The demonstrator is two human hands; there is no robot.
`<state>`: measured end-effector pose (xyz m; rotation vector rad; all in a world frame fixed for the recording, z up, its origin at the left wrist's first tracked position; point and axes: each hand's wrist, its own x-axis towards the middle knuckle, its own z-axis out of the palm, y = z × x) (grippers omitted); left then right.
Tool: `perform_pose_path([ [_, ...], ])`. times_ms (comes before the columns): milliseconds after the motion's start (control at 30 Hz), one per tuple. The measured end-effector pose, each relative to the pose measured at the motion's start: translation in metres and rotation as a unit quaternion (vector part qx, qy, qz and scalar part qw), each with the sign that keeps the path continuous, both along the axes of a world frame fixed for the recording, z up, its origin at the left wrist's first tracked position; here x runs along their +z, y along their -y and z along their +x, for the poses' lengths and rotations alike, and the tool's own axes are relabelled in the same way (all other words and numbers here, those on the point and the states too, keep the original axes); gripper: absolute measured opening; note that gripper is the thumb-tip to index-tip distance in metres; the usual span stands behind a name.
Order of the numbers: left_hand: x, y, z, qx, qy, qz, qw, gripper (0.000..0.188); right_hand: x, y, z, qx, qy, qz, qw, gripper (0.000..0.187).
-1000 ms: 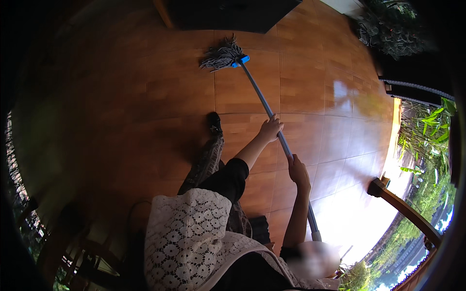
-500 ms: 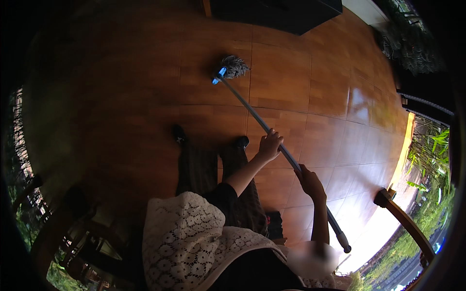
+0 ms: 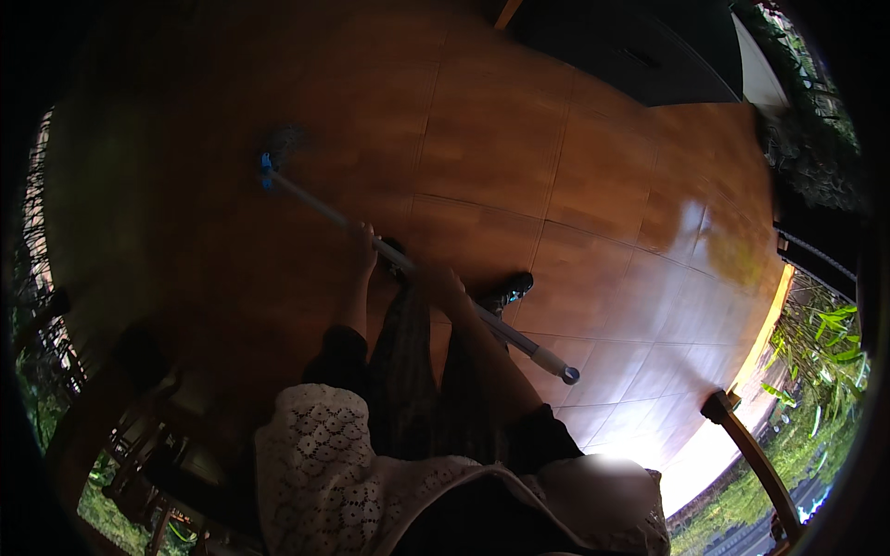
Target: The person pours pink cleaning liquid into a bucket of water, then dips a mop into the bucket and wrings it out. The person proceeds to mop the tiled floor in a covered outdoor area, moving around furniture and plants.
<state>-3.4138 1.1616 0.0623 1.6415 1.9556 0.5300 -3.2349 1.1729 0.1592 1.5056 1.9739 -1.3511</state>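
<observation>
A mop lies slantwise across the view, its long grey handle (image 3: 508,335) running from far left to near right. Its blue clamp (image 3: 267,171) and grey string head (image 3: 289,141) are on the brown floor at the far left, dim and blurred by motion. Closed around the upper middle of the handle is my left hand (image 3: 365,245). Nearer the handle's end cap, my right hand (image 3: 443,287) also grips it, slightly smeared. Below the handle are my legs, with a dark shoe (image 3: 515,287) showing on the right.
Brown tiled floor (image 3: 482,232) spreads all around. A dark box-like piece of furniture (image 3: 630,51) stands at the far right. Wooden furniture (image 3: 139,445) fills the dim near left, and a wooden post or rail (image 3: 756,454) rises at the near right, beside greenery.
The mop head has swept left across the floor. Both hands have moved left with the handle, still holding it. The right shoe now points outward, and the view has shifted somewhat.
</observation>
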Motion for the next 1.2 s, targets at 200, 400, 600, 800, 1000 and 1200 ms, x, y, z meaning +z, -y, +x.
perform_pose_path([
  [200,0.043,-0.007,0.071,-0.054,0.020,0.007,0.998,0.014,0.058,0.010,0.072,-0.123,-0.011,-0.099,0.987,0.031],
  [400,0.106,0.032,0.201,-0.244,0.136,-0.070,0.958,0.018,0.177,0.083,0.152,-0.419,0.080,-0.255,0.868,0.032],
  [600,0.101,-0.004,0.226,-0.375,0.109,-0.054,0.919,0.012,0.161,0.100,0.159,-0.438,-0.039,-0.112,0.891,0.028],
  [800,0.080,-0.141,0.167,-0.378,0.007,-0.026,0.926,0.020,0.117,-0.049,0.102,-0.557,-0.058,-0.262,0.786,0.022],
  [1000,0.046,-0.312,0.084,-0.257,0.007,0.088,0.962,0.018,0.019,-0.248,0.032,-0.588,-0.273,-0.282,0.708,0.026],
  [1200,0.031,-0.414,0.030,-0.261,-0.238,0.044,0.934,0.027,0.004,-0.333,-0.044,-0.557,-0.404,-0.202,0.697,0.041],
])
